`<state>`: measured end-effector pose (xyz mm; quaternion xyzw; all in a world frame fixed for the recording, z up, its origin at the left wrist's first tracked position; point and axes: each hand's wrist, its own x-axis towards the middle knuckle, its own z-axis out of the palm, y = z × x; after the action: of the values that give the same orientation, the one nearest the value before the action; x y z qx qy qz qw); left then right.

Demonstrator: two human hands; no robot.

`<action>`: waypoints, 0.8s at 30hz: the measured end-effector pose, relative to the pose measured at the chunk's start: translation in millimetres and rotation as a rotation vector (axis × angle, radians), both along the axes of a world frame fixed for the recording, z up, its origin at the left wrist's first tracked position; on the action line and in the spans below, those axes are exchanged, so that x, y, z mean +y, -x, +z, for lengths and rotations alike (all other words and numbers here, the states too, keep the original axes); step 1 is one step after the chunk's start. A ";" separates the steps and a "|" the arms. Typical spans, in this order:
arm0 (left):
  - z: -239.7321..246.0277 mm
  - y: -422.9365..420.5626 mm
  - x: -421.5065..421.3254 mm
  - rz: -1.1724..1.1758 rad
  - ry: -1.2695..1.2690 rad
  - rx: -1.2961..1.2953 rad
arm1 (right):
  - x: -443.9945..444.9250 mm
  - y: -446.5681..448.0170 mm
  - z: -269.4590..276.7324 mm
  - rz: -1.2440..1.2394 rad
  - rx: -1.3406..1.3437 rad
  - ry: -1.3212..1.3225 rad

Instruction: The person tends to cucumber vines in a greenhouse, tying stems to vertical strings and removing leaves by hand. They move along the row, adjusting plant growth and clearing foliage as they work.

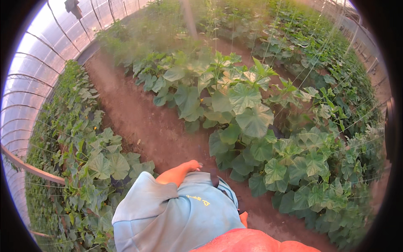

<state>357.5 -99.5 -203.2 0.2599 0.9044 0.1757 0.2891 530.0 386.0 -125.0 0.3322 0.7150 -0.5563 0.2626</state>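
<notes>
My left hand (193, 165) hangs in front of my light blue shirt (189, 214), above the bare soil path (154, 126). Its fingers look loosely curled, and I cannot tell whether anything is in them. Close by, a dark strap-like item (214, 179) shows at the shirt's lower hem. On the shirt's right side a small patch of skin (243, 218) peeks out, perhaps part of my right hand or forearm; the rest is hidden behind my body. Leafy vines, apparently cucumber plants (252, 116), stand to the right of the path.
Another row of vines (104, 167) borders the path on the left. Thin support strings (318, 60) rise among the plants. Curved greenhouse ribs and plastic film (31, 82) form the left wall. A dark cloth (73, 8) hangs at upper left. A bent pole (34, 167) juts in from the left.
</notes>
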 end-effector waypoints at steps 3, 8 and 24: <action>19.9 36.6 86.7 0.676 -0.320 -0.528 | 37.7 -29.9 -18.3 -0.228 -0.107 -0.060; 72.7 113.2 63.9 0.552 -0.099 -0.267 | 34.9 -63.1 -76.0 -0.555 -0.231 0.065; 392.6 299.2 230.9 -0.062 -0.908 0.072 | -123.3 26.3 35.0 -0.540 0.024 -0.173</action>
<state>58.3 131.4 189.5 0.3931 0.7371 0.5366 0.1194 503.7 262.7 -90.0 0.5252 0.6486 -0.5468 0.0668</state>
